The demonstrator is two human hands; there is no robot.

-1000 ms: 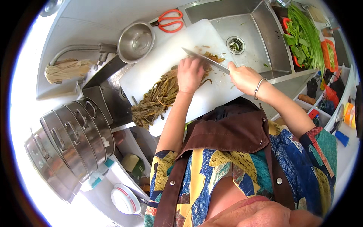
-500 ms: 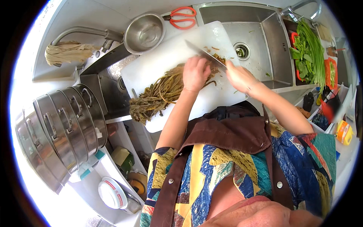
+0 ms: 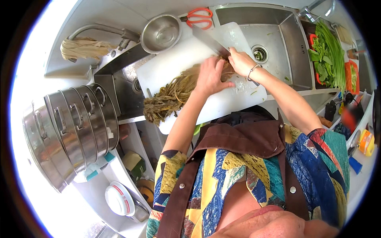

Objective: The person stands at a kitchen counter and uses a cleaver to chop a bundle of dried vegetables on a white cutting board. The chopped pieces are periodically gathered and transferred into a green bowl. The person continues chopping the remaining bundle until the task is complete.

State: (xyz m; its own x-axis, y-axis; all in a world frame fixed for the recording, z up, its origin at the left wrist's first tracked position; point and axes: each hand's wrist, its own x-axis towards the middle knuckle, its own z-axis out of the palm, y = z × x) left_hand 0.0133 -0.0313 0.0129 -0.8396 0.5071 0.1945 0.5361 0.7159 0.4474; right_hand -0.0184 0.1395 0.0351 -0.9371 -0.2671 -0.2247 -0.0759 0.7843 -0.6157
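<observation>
A cook's left hand (image 3: pixel 211 75) presses flat on a bundle of brownish-green stalks (image 3: pixel 174 93) across a white cutting board (image 3: pixel 222 103), while the right hand (image 3: pixel 240 61) grips a cleaver (image 3: pixel 210 41) angled toward eleven o'clock. A steel bowl (image 3: pixel 161 33) sits at the board's ten o'clock, beside orange-handled scissors (image 3: pixel 197 16).

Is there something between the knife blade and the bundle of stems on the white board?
Nothing visible. The knife in the right hand meets the brown stems directly; the left hand presses them beside the blade, on the cutting board.
</observation>
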